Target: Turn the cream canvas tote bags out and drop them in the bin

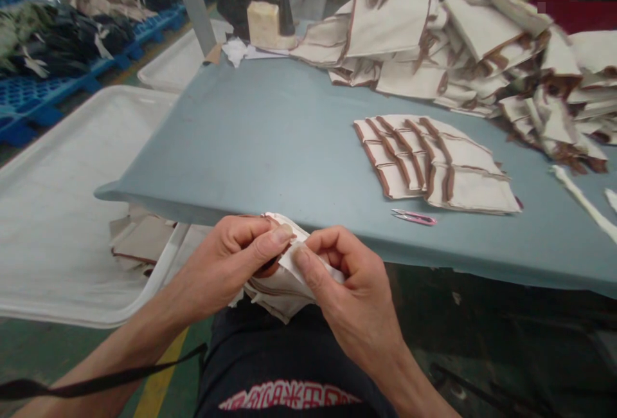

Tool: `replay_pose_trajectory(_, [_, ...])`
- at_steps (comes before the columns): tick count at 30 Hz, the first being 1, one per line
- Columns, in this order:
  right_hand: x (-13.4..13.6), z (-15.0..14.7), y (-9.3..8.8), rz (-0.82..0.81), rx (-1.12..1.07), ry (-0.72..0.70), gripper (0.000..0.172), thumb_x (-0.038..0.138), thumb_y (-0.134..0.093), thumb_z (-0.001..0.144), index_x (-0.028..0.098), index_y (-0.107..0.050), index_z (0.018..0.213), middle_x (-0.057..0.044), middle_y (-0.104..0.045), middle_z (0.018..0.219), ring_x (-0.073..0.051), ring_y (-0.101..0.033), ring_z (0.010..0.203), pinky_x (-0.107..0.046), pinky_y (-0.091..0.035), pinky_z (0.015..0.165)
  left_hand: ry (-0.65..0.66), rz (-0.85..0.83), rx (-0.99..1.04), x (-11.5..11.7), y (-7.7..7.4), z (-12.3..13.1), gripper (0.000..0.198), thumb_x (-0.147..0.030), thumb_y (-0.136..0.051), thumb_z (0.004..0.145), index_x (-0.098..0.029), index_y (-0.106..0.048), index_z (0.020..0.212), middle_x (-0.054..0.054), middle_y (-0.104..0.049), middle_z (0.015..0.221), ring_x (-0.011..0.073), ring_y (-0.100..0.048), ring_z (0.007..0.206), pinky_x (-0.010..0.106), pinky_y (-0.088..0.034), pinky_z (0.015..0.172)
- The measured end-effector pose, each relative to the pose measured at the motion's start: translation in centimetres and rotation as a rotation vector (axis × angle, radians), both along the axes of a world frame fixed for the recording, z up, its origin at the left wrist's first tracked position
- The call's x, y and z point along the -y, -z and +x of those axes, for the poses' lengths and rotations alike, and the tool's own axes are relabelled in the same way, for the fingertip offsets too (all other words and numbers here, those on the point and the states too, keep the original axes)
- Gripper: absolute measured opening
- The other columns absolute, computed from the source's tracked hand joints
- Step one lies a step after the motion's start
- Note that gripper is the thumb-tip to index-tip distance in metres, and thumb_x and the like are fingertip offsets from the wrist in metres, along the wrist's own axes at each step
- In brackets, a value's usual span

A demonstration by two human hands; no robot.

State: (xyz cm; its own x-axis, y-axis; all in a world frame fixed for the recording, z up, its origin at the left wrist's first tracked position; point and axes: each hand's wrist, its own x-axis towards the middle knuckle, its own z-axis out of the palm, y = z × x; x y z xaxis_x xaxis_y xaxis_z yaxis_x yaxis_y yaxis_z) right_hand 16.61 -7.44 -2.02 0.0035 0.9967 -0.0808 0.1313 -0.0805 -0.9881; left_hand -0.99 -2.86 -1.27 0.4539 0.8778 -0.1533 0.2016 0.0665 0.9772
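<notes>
Both hands work close together at the front edge of the table, over my lap. My left hand pinches the brown-edged part of a cream fabric piece between thumb and fingers. Right beside it, my right hand grips a white edge of the same piece, with the thumb pressed on top. The rest of the piece hangs down onto my dark apron. Between the fingertips the detail is too small to make out. A pair of pink-handled thread snips lies on the table to the right.
Cream pieces with brown trim lie overlapped on the blue-grey table. Behind them rises a large heap of similar pieces. A white tray stands at left, with blue pallets beyond. A white strip lies at right.
</notes>
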Motion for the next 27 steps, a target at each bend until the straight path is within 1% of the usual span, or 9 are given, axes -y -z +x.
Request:
replay_pose_trajectory(3, [-0.1, -0.1, 0.1, 0.005, 0.015, -0.005, 0.020, 0.038, -0.068, 0.091, 0.021, -0.064, 0.081, 0.003, -0.066, 0.062, -0.010, -0.051, 0.051, -0.022, -0.037, 0.049, -0.007, 0.004, -0.011, 0.0, 0.0, -0.1, 0.051, -0.046, -0.055, 0.098, -0.021, -0.040, 0.056, -0.004, -0.034, 0.057, 0.0109, -0.029, 0.053, 0.025, -0.025, 0.047])
replay_pose_trajectory(7, [-0.2, 0.0, 0.2, -0.039, 0.040, -0.035, 0.021, 0.041, -0.068, 0.091, 0.022, -0.064, 0.085, 0.002, -0.069, 0.066, -0.012, -0.055, 0.054, -0.024, -0.040, 0.052, -0.008, 0.026, -0.020, -0.1, 0.1, 0.0, 0.051, -0.045, -0.054, 0.098, -0.020, -0.043, 0.055, -0.003, -0.037, 0.056, 0.0107, -0.032, 0.053, 0.024, -0.025, 0.048])
replay_pose_trajectory(10, [-0.4, 0.0, 0.4, -0.078, 0.079, -0.052, 0.022, 0.044, -0.069, 0.091, 0.022, -0.064, 0.089, 0.003, -0.069, 0.064, -0.012, -0.055, 0.052, -0.023, -0.038, 0.051, -0.023, 0.039, -0.026, -0.2, 0.3, 0.0, 0.050, -0.043, -0.054, 0.097, -0.020, -0.041, 0.054, -0.004, -0.036, 0.056, 0.0104, -0.032, 0.053, 0.025, -0.025, 0.048])
replay_pose_trajectory(14, [-0.8, 0.1, 0.9, -0.068, 0.162, -0.042, 0.024, 0.045, -0.072, 0.089, 0.023, -0.064, 0.090, 0.006, -0.061, 0.060, -0.012, -0.052, 0.052, -0.023, -0.035, 0.050, -0.038, 0.017, -0.019, -0.2, 0.5, -0.2, 0.050, -0.044, -0.054, 0.096, -0.021, -0.040, 0.055, -0.004, -0.034, 0.055, 0.0100, -0.028, 0.052, 0.025, -0.023, 0.047])
replay_pose_trajectory(17, [-1.0, 0.1, 1.1, -0.028, 0.189, -0.077, 0.023, 0.044, -0.072, 0.090, 0.022, -0.064, 0.086, 0.007, -0.054, 0.058, -0.011, -0.046, 0.051, -0.023, -0.032, 0.050, -0.004, -0.043, 0.007, -0.1, 0.7, -0.3, 0.049, -0.047, -0.055, 0.097, -0.021, -0.041, 0.057, -0.005, -0.032, 0.055, 0.0100, -0.026, 0.052, 0.025, -0.021, 0.046])
replay_pose_trajectory(20, [-1.1, 0.1, 1.3, -0.011, 0.156, -0.105, 0.024, 0.044, -0.071, 0.092, 0.022, -0.064, 0.086, 0.007, -0.053, 0.059, -0.010, -0.044, 0.052, -0.023, -0.032, 0.051, 0.028, -0.072, 0.040, -0.1, 1.1, -0.3, 0.051, -0.049, -0.055, 0.098, -0.022, -0.039, 0.057, -0.005, -0.030, 0.057, 0.0104, -0.024, 0.053, 0.025, -0.020, 0.047])
replay_pose_trajectory(22, [-1.3, 0.0, 1.6, -0.034, 0.108, -0.108, 0.027, 0.046, -0.071, 0.091, 0.022, -0.063, 0.085, 0.007, -0.054, 0.061, -0.010, -0.044, 0.053, -0.023, -0.033, 0.051, 0.026, -0.057, 0.038, -0.1, 1.4, -0.4, 0.053, -0.052, -0.053, 0.100, -0.021, -0.039, 0.058, -0.005, -0.030, 0.058, 0.0107, -0.024, 0.053, 0.026, -0.020, 0.048])
replay_pose_trajectory(25, [-1.6, 0.0, 2.0, -0.101, 0.010, -0.113, 0.035, 0.052, -0.074, 0.088, 0.021, -0.061, 0.081, 0.006, -0.054, 0.063, -0.009, -0.044, 0.055, -0.022, -0.033, 0.051, 0.050, -0.023, -0.012, -0.2, 1.6, -0.9, 0.057, -0.057, -0.042, 0.104, -0.019, -0.048, 0.062, -0.004, -0.035, 0.059, 0.0112, -0.028, 0.054, 0.026, -0.022, 0.049])
replay_pose_trajectory(27, [-1.7, 0.1, 2.3, -0.134, -0.041, -0.121, 0.038, 0.054, -0.075, 0.086, 0.020, -0.060, 0.081, 0.007, -0.052, 0.063, -0.009, -0.042, 0.055, -0.022, -0.032, 0.050, 0.084, 0.004, -0.050, -0.2, 1.5, -1.3, 0.060, -0.057, -0.037, 0.106, -0.017, -0.053, 0.063, -0.003, -0.039, 0.060, 0.0114, -0.032, 0.055, 0.025, -0.026, 0.051])
